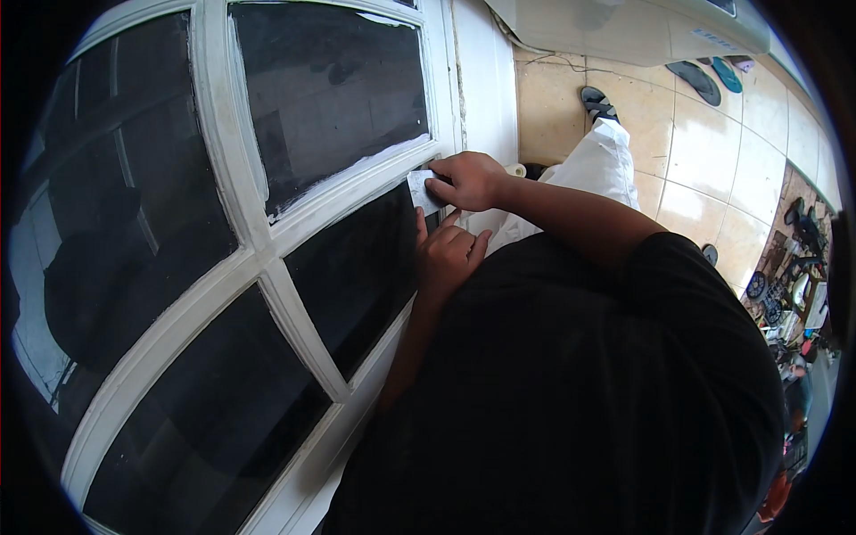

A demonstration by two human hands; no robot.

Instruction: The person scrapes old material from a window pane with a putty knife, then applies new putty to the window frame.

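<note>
My right hand (pixel 473 181) is closed on a small white sheet (pixel 418 191), thumb and fingers pinching it at the corner of a dark glass pane (pixel 357 267) in a white frame (pixel 260 245). Just below it, my left hand (pixel 448 256) has its fingers apart, with one fingertip at the sheet's lower edge. Whether that fingertip presses on the sheet or the glass cannot be made out. White smears line the lower edge of the upper pane (pixel 334 98).
A sandalled foot (pixel 599 105) and white trouser leg (pixel 599 165) show on the tiled floor (pixel 637 107). Loose sandals (pixel 695 82) lie at the upper right. A pale bulky object (pixel 624 27) spans the top, and mixed clutter (pixel 794 294) lines the right edge.
</note>
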